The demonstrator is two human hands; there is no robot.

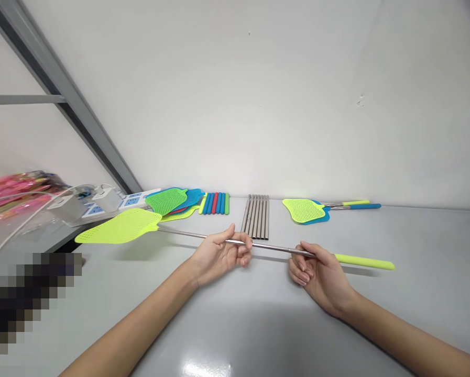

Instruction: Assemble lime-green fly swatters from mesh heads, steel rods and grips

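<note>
A yellow-green fly swatter (120, 226) with an extended metal rod is held level above the table, its perforated head to the left and its yellow-green grip to the right. My left hand (223, 252) curls round the middle of the rod, palm up. Near the grip, my right hand (317, 275) pinches the rod between thumb and fingers. Behind my hands lie a row of metal rods (255, 217) and a row of coloured grips (215, 203). Loose swatter heads (166, 201) in green, blue, red and yellow-green are piled at the left.
Two swatters with rods and grips, one with a yellow-green head (303, 210), lie at the back right by the wall (297, 104). A power strip (134, 200) with white chargers and cables stands at the left, beside pink items in clear plastic (18, 191). A grey metal frame (81, 110) rises there.
</note>
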